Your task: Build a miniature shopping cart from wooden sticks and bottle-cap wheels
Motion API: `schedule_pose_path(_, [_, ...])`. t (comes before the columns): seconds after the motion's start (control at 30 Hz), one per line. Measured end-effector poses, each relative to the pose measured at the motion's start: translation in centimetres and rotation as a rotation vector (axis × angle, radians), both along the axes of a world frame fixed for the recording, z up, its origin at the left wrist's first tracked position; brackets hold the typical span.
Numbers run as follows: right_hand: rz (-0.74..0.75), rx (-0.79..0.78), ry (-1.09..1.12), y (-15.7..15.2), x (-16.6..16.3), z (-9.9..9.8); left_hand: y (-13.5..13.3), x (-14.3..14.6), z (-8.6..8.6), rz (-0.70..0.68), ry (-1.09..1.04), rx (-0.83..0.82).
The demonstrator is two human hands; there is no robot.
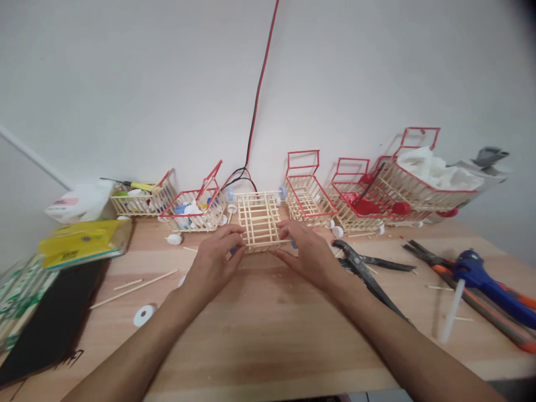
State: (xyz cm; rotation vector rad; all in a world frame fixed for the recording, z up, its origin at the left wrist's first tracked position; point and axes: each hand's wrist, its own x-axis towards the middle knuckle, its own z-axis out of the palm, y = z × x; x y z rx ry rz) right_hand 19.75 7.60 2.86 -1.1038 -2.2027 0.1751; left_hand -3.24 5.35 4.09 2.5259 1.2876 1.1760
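Fingers of the left hand and right hand grasp the near corners of a wheeled stick frame, left of a red-trimmed basket.

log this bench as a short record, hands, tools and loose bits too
held: pale stick frame with blue wheels
hands: left hand and right hand, fingers on its near corners
surface: wooden table
left of frame: red-trimmed cart holding blue and white pieces; yellow packet
right of frame: more red-trimmed carts, one carrying a white bag
tools: black pliers, blue glue gun
loose: thin sticks, white ring
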Motion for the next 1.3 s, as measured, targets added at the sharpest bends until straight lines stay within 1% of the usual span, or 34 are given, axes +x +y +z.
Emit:
schedule_pose_path(0.4, [-0.121, 0.115, -0.108, -0.1, -0.8, -0.7, -0.1, 0.4, 0.0, 0.018, 0.006, 0.007])
schedule_pose_path(0.77, [-0.117, 0.108, -0.089, 0.0, -0.7, -0.8, 0.0, 0.2, -0.5, 0.023, 0.012, 0.019])
schedule_pose_path(1.0, [-0.122, 0.104, -0.084, 0.2, -0.4, -1.0, 0.1, 0.4, -0.6, 0.024, 0.026, 0.08])
schedule_pose_path(1.17, [-0.125, 0.098, -0.066, 0.2, -0.4, -1.0, 0.2, 0.4, -1.0, 0.016, 0.066, 0.138])
schedule_pose_path(1.3, [-0.12, 0.084, -0.058, 0.2, -0.4, -1.0, 0.3, 0.4, -1.3, 0.034, 0.101, 0.145])
